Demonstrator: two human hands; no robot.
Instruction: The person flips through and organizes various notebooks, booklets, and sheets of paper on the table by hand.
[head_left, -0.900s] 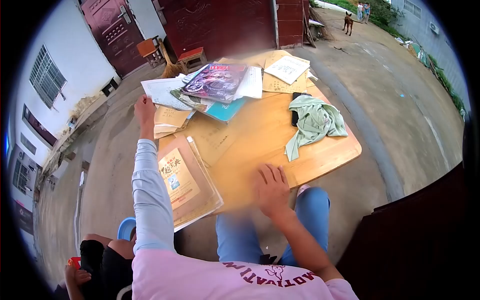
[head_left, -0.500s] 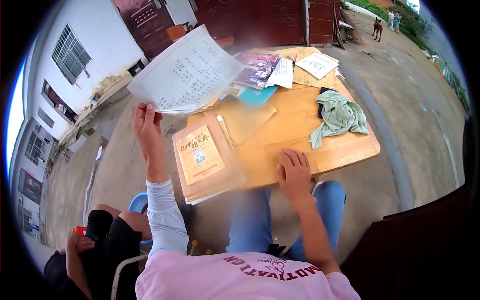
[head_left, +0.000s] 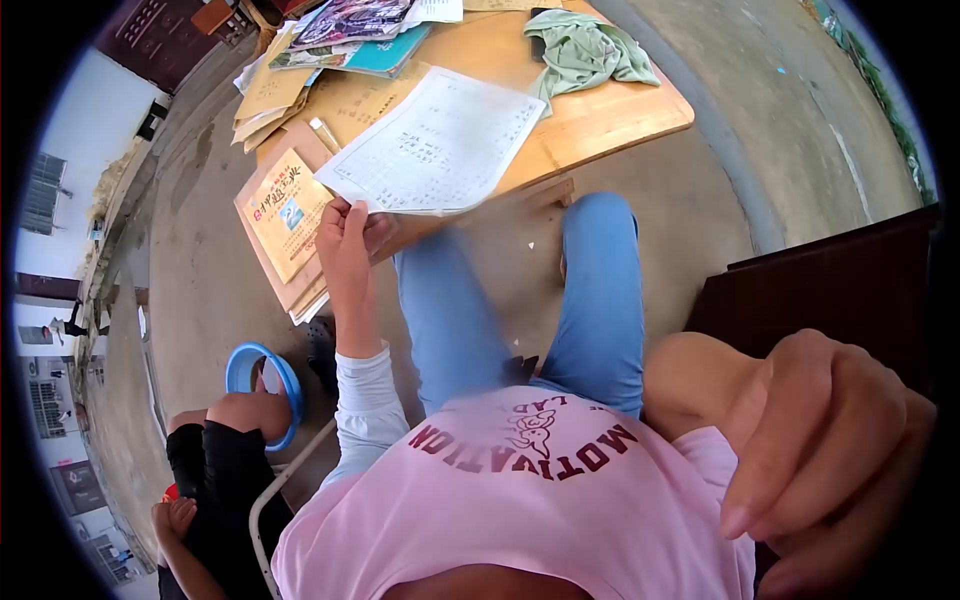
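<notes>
A sheet of handwritten paper [head_left: 440, 145] lies tilted over the front of the wooden table, pinched at its lower left corner by my left hand [head_left: 348, 245]. Just left of that hand, a yellow booklet [head_left: 288, 215] rests on a brown paper folder [head_left: 262, 245] at the table's left edge. My right hand [head_left: 825, 450] is raised close to the camera at the lower right, away from the table. Its fingers are curled in, and nothing shows in them.
On the wooden table [head_left: 640, 115] are a green cloth [head_left: 590, 50] over a dark phone-like object, a teal book [head_left: 385, 52], a purple-covered magazine [head_left: 350, 20] and brown envelopes [head_left: 275, 90]. A person in black [head_left: 230, 460] sits at left beside a blue basin [head_left: 290, 385].
My left hand has lowered the paper from above the table's far left toward its front edge. My right hand has left the table edge and come up near the camera. The view has tilted down.
</notes>
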